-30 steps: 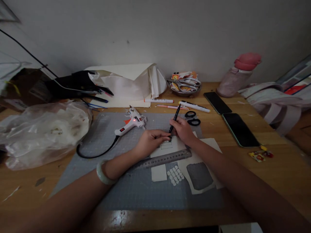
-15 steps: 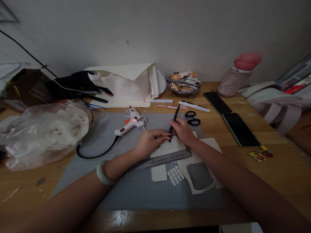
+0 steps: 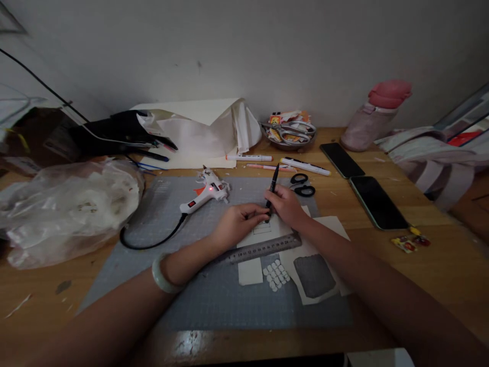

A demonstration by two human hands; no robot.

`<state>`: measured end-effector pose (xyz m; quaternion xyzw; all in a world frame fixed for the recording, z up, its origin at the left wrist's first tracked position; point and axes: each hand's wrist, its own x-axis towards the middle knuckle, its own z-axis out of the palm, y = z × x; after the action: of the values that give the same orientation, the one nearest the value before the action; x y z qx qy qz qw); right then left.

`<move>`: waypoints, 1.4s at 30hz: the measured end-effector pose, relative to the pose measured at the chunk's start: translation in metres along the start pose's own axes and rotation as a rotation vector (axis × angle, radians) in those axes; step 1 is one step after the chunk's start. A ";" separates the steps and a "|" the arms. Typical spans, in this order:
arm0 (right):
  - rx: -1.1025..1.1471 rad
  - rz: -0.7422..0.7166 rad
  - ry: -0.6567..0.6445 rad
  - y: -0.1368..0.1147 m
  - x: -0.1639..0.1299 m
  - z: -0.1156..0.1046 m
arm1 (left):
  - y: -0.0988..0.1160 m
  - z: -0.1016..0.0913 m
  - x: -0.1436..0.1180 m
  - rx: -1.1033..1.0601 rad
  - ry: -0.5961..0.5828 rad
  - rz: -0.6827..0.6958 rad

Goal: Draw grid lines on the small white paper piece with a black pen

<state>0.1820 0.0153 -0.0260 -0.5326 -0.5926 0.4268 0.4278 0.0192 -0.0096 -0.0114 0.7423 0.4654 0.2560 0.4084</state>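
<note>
A: Whose pen is at work near the centre of the frame?

B: A person's right hand (image 3: pixel 286 205) grips a black pen (image 3: pixel 274 179), fingers closed around the barrel. It stands nearly upright, its lower end down at a sheet of white paper (image 3: pixel 278 228) marked with ruled black lines.

A: And the left hand (image 3: pixel 234 223)?

B: Just left of the pen, its fingers drawn narrow beside the pen's lower end; whether they pinch anything, I cannot tell. A pale bracelet (image 3: pixel 158 275) rings that forearm at lower left.

A: What lies below the hands?

B: A metal ruler (image 3: pixel 263 248) slants along the paper's lower edge. Beneath it, at lower centre, a small white square (image 3: pixel 250 272) sits beside a cluster of pale, rounded pieces (image 3: pixel 276 276), with a dark grey patch (image 3: pixel 314 276) to their right. A grey cutting mat (image 3: pixel 214 306) spreads underneath.

A: Elsewhere on the desk (image 3: pixel 451 265)?

B: A white glue gun (image 3: pixel 204 196), red light glowing, lies left of centre. Black-handled scissors (image 3: pixel 304 191) rest right of the pen, two phones (image 3: pixel 378 203) farther right. A pink-capped bottle (image 3: pixel 370 117) stands at upper right; a plastic bag (image 3: pixel 72 209) slumps at the left.
</note>
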 end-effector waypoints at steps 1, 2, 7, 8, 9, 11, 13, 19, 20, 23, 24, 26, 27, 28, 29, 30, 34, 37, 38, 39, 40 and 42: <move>-0.004 -0.007 -0.003 0.000 0.000 0.000 | -0.001 0.001 0.000 0.007 -0.002 0.014; -0.007 -0.013 -0.004 0.000 0.000 0.000 | -0.001 0.001 0.000 0.009 -0.003 0.025; -0.030 -0.024 -0.016 -0.002 -0.001 -0.001 | -0.002 0.002 0.000 -0.035 0.006 0.036; -0.037 -0.024 -0.025 -0.002 -0.001 -0.002 | -0.002 0.002 0.000 -0.040 0.006 0.028; -0.042 -0.019 -0.038 -0.002 -0.001 -0.003 | -0.002 0.002 0.000 -0.043 0.007 0.021; -0.047 0.007 -0.065 -0.003 -0.001 -0.004 | -0.003 0.002 0.001 -0.044 0.006 0.019; -0.047 0.031 -0.081 -0.003 -0.001 -0.005 | -0.004 0.002 0.001 -0.046 0.001 0.034; -0.113 -0.057 -0.064 -0.003 0.000 -0.004 | -0.007 0.005 0.001 -0.010 0.000 0.076; -0.124 -0.065 -0.066 -0.004 0.000 -0.003 | -0.007 0.005 0.001 0.006 0.001 0.072; -0.145 -0.078 -0.067 -0.003 0.000 -0.003 | -0.007 0.006 0.001 0.034 0.000 0.046; -0.151 -0.084 -0.066 -0.003 -0.001 -0.003 | -0.007 0.006 0.001 0.036 -0.004 0.039; -0.161 -0.088 -0.057 -0.003 -0.001 -0.003 | -0.007 0.006 0.001 0.038 -0.006 0.027; -0.163 -0.086 -0.054 -0.003 -0.001 -0.003 | -0.007 0.006 0.001 0.038 -0.006 0.023; -0.165 -0.082 -0.052 -0.004 -0.001 -0.003 | -0.007 0.006 0.001 0.036 -0.006 0.024; -0.165 -0.079 -0.047 -0.004 -0.001 -0.003 | -0.007 0.006 0.001 0.034 -0.005 0.027; -0.164 -0.078 -0.040 -0.004 -0.002 -0.003 | -0.007 0.006 0.001 0.033 -0.003 0.032; -0.166 -0.076 -0.006 -0.005 -0.003 -0.002 | -0.006 0.005 0.001 0.024 -0.004 0.046; -0.164 -0.074 0.017 -0.006 -0.003 -0.002 | -0.006 0.005 0.001 0.018 -0.007 0.058; -0.164 -0.078 0.024 -0.006 -0.003 -0.002 | -0.006 0.005 0.001 0.016 -0.009 0.061; -0.165 -0.083 0.027 -0.007 -0.003 -0.002 | -0.007 0.005 0.001 0.012 -0.012 0.061; -0.167 -0.088 0.030 -0.007 -0.004 -0.003 | -0.007 0.005 0.001 0.009 -0.017 0.059; -0.167 -0.096 0.032 -0.007 -0.004 -0.003 | -0.007 0.005 0.001 0.014 -0.024 0.052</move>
<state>0.1837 0.0111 -0.0184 -0.5442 -0.6440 0.3463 0.4114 0.0198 -0.0089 -0.0200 0.7599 0.4428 0.2542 0.4023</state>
